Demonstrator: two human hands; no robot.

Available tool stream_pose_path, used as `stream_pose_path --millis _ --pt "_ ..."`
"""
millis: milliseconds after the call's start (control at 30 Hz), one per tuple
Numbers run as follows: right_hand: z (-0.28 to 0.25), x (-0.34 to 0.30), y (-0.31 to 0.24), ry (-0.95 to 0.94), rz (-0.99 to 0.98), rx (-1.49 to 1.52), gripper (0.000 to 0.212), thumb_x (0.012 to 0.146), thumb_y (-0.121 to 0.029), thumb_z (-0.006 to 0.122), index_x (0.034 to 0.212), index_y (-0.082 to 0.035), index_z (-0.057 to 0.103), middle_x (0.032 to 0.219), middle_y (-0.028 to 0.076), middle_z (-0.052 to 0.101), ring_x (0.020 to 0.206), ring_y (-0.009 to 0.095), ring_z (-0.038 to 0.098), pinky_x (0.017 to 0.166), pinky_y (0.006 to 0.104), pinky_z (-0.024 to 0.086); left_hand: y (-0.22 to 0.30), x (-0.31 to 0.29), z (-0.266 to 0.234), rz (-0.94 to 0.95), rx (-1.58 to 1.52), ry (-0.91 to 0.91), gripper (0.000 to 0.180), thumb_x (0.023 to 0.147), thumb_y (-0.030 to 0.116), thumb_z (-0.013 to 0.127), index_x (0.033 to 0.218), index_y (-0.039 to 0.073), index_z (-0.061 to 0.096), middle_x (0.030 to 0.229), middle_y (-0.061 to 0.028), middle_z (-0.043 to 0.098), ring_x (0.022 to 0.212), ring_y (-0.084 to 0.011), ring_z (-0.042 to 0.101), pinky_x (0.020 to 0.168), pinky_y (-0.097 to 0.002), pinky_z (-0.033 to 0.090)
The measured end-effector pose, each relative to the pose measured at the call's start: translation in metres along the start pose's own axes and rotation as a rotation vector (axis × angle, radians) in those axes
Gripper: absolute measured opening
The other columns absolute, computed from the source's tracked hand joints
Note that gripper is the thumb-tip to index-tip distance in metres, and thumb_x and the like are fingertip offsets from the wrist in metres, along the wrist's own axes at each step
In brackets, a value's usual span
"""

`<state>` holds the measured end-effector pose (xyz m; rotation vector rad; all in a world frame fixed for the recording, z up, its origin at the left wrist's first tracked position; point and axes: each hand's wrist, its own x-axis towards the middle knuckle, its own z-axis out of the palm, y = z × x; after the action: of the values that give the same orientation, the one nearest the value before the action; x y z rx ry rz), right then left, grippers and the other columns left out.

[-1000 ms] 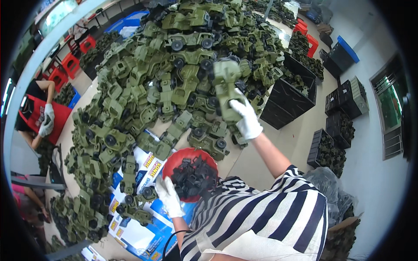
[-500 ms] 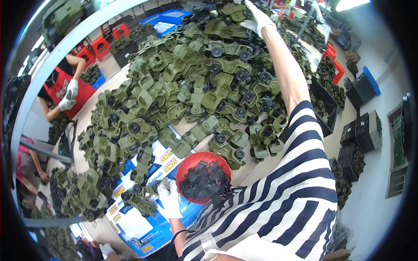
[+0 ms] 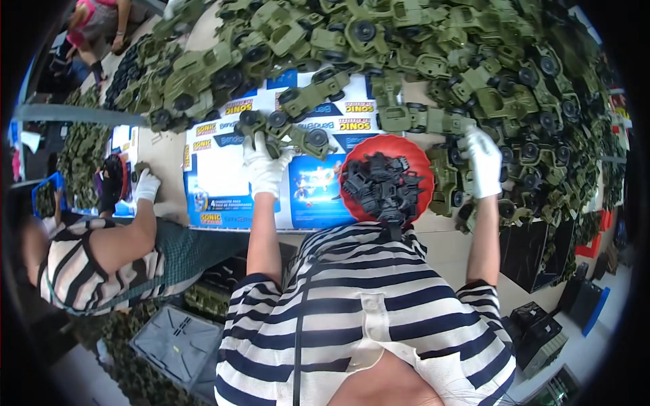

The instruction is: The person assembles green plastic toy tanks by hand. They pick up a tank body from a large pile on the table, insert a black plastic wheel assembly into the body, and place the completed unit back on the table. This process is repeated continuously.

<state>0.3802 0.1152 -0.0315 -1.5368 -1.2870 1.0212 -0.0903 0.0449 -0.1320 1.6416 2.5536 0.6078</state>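
Note:
My white-gloved left hand (image 3: 265, 168) is closed on the near edge of an olive-green toy jeep (image 3: 281, 132) with black wheels, above a printed cardboard sheet (image 3: 311, 199). To the right, my gloved right hand (image 3: 484, 162) lies over the edge of the pile, fingertips beside the end of another toy jeep (image 3: 433, 118). Its fingers are partly blurred, and whether they grip anything is unclear. Between my hands, close to my body, sits a red scalloped bowl (image 3: 428, 179) heaped with small black plastic parts (image 3: 386, 183).
A large pile of green toy jeeps (image 3: 474, 40) spreads along the far side and right of the table. At left, a co-worker's gloved hand (image 3: 145, 186) rests by the table edge. Black crates (image 3: 535, 325) stand at lower right, a grey bin lid (image 3: 176, 345) at lower left.
My view has swung round toward my body. My right hand has come back from the far pile to the jeeps right of the bowl. My left hand is now on a toy jeep.

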Motion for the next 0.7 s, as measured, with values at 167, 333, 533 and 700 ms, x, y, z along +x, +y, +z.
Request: stream_pose_path --millis 167,333,533,700 --pt "0.097 -0.044 0.018 -0.117 -0.350 -0.417 0.016 0.089 -0.013 0.065 0.102 -0.004 0.070 0.107 0.015 0.068 0.103 0.030 0.065 0.092 0.0365 0.051 -0.007 0.003 -0.019 -0.077 -0.194 -0.146 0.062 0.070 0.039 0.081 0.118 0.005 0.060 0.131 -0.0230 0.050 0.117 -0.0387 0.053 0.100 -0.0415 0.044" --pt "0.136 -0.058 0.022 -0.287 -0.085 -0.381 0.023 0.086 -0.019 0.068 0.103 -0.005 0.070 0.109 0.015 0.068 0.102 0.030 0.065 0.090 0.0368 0.051 0.019 -0.015 -0.052 -0.053 0.231 -0.333 0.061 0.071 0.030 0.079 0.124 0.011 0.057 0.135 -0.0171 0.047 0.126 -0.0367 0.045 0.099 -0.0482 0.041" --pt "0.131 -0.039 0.010 -0.527 -0.176 -0.763 0.045 0.083 -0.034 0.068 0.120 -0.010 0.063 0.121 0.014 0.063 0.111 0.032 0.060 0.095 0.0409 0.047 0.063 0.006 -0.041 0.576 0.289 -0.206 0.067 0.069 0.015 0.075 0.132 0.019 0.051 0.140 -0.0063 0.044 0.138 -0.0341 0.032 0.107 -0.0553 0.030" --pt "0.152 -0.030 0.023 -0.733 -0.195 -0.925 0.057 0.083 -0.052 0.065 0.123 -0.013 0.063 0.123 0.017 0.062 0.113 0.034 0.058 0.097 0.0434 0.044 0.067 0.054 -0.012 0.782 0.466 -0.474 0.032 0.082 0.009 0.061 0.111 0.020 0.064 0.130 -0.0015 0.054 0.140 -0.0324 0.034 0.112 -0.0595 0.023"
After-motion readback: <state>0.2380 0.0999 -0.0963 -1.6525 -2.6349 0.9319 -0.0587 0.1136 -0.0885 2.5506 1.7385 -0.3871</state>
